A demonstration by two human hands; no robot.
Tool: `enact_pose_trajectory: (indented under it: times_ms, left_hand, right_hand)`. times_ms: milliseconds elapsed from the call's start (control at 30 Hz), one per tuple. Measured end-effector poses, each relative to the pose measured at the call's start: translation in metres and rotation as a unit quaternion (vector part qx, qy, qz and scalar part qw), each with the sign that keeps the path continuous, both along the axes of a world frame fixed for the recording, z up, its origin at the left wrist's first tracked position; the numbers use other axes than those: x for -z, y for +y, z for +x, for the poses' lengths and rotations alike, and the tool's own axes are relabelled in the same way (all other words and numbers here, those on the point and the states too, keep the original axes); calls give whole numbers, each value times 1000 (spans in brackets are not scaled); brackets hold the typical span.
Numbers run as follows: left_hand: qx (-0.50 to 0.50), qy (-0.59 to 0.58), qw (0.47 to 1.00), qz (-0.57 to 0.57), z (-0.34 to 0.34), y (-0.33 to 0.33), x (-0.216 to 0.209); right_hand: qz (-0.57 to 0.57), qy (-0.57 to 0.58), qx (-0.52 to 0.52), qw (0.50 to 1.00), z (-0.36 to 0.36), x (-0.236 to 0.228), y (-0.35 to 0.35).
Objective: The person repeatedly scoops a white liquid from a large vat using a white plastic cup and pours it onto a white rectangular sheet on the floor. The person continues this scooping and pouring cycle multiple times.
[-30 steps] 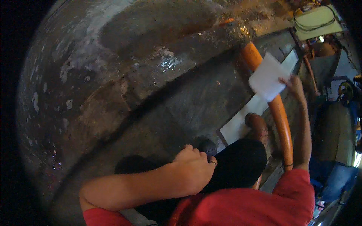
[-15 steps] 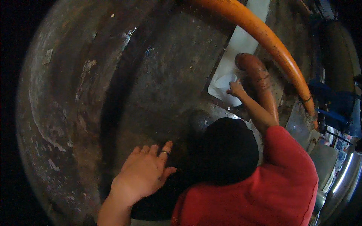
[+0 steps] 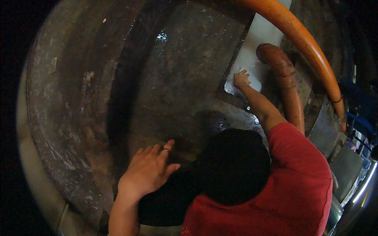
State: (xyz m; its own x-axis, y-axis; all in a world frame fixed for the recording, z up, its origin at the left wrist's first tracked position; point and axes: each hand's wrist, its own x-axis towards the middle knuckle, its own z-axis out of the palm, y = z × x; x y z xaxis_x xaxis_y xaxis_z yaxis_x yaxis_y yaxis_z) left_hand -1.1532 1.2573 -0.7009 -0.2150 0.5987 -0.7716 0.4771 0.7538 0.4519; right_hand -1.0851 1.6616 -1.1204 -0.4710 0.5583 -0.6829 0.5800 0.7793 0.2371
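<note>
My left hand (image 3: 145,170) comes in from the lower edge, back of the hand up, a ring on one finger. Its fingers are stretched out and it holds nothing. It lies over a large, worn, dark brown surface (image 3: 177,78); whether it touches that surface I cannot tell. Just below the hand is a round black shape (image 3: 167,208) with a pale lower rim. My right hand is not in view. Close on the right, a co-worker in a red shirt (image 3: 260,192) reaches away, the hand (image 3: 241,79) at the near end of a long white trough-like strip (image 3: 258,39).
A thick orange pipe (image 3: 303,39) curves over the strip's far part. Beside the strip stands a bent, brownish-orange pipe (image 3: 281,67). The co-worker's dark-haired head (image 3: 236,165) blocks the middle near area. Blue items (image 3: 360,122) and a metal panel (image 3: 346,167) stand at far right.
The view has shifted slightly. The co-worker's hand has moved to the strip's left side, and a rounded white form seen under it before no longer shows. My left hand stays spread.
</note>
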Motion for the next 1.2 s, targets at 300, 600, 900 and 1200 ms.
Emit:
enact_pose_trajectory:
  times_ms: [300, 600, 900, 1200]
  left_hand:
    - [15, 69, 996, 55, 11, -17, -10]
    - [34, 54, 996, 66, 17, -39, -27]
    - [52, 72, 986, 145, 26, -61, -42]
    - [48, 81, 978, 186, 28, -86, -50]
  right_hand:
    - [-31, 253, -4, 967, 42, -53, 39]
    - [-62, 582, 93, 806, 53, -193, 36]
    - [11, 588, -260, 766, -114, -418, -9]
    - [181, 377, -526, 741, -308, -522, -157]
